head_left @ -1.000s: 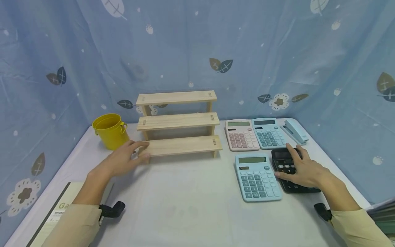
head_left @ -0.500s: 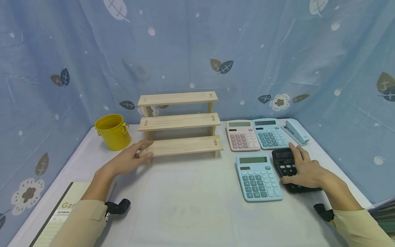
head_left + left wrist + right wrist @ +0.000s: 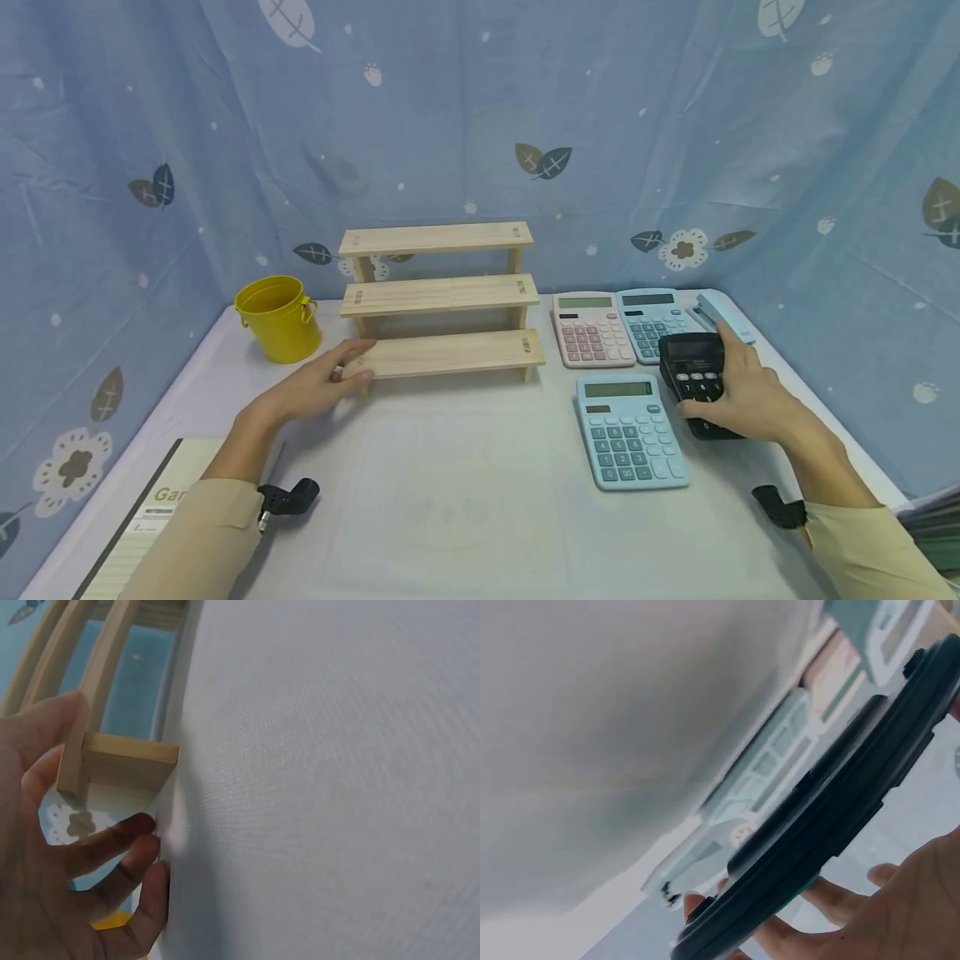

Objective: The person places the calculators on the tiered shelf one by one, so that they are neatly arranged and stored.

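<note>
My right hand (image 3: 757, 404) grips a black calculator (image 3: 686, 354) between thumb and fingers. Its underside and edge show in the right wrist view, where the black calculator (image 3: 832, 817) is raised off the white tabletop. On the left, my left hand (image 3: 315, 385) pinches the near left end of a three-step wooden display shelf (image 3: 457, 353). Seen from the left wrist, the thumb and a finger lie about the lowest board (image 3: 73, 761), while the other fingers are loosely bent beside it. A light blue calculator (image 3: 630, 433) lies left of the black one.
Behind lie a pink calculator (image 3: 592, 329) and a second blue calculator (image 3: 651, 321), with a light blue stapler (image 3: 723, 312) to their right. A yellow bucket (image 3: 279, 325) stands left of the shelf. A notebook (image 3: 142, 517) lies partly under the left forearm.
My right hand has taken hold of the black calculator and lifted it off the table, slightly up and away. The left hand stays at the shelf's end; the view has shifted slightly.
</note>
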The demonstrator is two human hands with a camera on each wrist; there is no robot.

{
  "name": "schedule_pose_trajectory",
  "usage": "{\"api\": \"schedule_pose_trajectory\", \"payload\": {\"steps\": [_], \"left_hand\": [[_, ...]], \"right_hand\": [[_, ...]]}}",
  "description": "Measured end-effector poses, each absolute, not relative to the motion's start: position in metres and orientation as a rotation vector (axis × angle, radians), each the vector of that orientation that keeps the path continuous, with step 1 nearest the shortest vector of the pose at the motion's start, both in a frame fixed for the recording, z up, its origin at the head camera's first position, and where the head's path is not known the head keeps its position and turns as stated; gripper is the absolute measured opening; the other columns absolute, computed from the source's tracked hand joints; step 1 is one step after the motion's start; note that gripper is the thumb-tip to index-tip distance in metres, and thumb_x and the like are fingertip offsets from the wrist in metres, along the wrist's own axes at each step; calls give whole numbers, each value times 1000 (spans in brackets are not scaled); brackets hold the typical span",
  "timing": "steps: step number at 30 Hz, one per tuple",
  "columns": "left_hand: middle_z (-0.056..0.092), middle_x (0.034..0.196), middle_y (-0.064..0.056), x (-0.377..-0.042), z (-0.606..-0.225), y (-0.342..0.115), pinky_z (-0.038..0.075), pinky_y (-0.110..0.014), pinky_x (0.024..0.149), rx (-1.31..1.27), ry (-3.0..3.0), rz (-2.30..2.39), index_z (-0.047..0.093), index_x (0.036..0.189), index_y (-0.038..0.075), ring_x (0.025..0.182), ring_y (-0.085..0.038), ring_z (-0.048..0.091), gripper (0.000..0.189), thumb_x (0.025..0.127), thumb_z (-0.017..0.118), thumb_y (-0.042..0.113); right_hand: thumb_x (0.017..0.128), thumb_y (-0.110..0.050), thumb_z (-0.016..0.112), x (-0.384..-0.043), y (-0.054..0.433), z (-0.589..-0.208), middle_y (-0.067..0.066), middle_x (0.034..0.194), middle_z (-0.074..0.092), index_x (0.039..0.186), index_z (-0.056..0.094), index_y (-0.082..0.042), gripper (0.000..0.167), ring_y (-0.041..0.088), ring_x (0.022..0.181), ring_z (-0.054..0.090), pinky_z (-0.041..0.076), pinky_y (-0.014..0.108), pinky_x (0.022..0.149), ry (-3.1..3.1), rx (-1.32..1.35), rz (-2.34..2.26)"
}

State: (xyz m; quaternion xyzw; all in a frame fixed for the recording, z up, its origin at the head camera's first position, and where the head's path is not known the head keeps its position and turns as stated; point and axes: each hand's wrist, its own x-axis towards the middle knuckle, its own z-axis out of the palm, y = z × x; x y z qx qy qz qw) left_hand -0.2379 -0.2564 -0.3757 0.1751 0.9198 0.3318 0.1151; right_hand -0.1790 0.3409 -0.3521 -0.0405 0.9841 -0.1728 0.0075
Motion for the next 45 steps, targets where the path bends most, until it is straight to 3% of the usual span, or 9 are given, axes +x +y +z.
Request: {"api": "schedule_pose_trajectory", "payload": {"steps": [8,14,25,36,41,45], "left_hand": [[23,166,-24,-239,-379,-254,34,-72,111,491,2631,1001,24,162,25,142,-53,38,70,105,51,54],[22,167,-23,-240,-381,-251,29,-73,113,463,2592,1028,24,162,28,146,-50,33,71,104,53,55],[21,167,-23,-240,-372,-261,32,-72,112,424,2607,1017,23,162,30,144,-49,36,71,103,53,56],[15,169,-22,-242,-373,-261,27,-74,114,423,2587,1033,22,163,28,148,-52,28,72,103,52,57],[15,170,-21,-242,-373,-259,26,-73,115,420,2589,1037,22,163,29,149,-51,27,72,104,51,58],[15,170,-20,-242,-374,-256,25,-73,116,416,2578,1050,22,163,29,150,-50,26,72,104,52,57]], "right_hand": [[81,-50,82,-187,328,-339,45,160,-1,159,-25,-8,140,70,139,17,26,85,100,3077,-160,-649],[83,-51,80,-190,317,-330,39,163,-8,158,-28,-11,139,70,133,26,33,85,94,3098,-144,-679],[84,-51,80,-215,275,-304,30,167,-13,159,-30,-22,136,65,143,19,30,84,101,3057,-261,-764],[85,-53,78,-234,237,-283,25,167,-19,159,-30,-27,133,66,126,46,50,72,87,3044,-341,-752],[85,-51,78,-243,222,-276,24,168,-16,161,-25,-24,131,62,140,31,41,76,101,3045,-368,-756],[84,-53,79,-252,212,-269,23,169,-12,162,-22,-26,131,61,136,38,43,75,98,3059,-380,-724]]}}
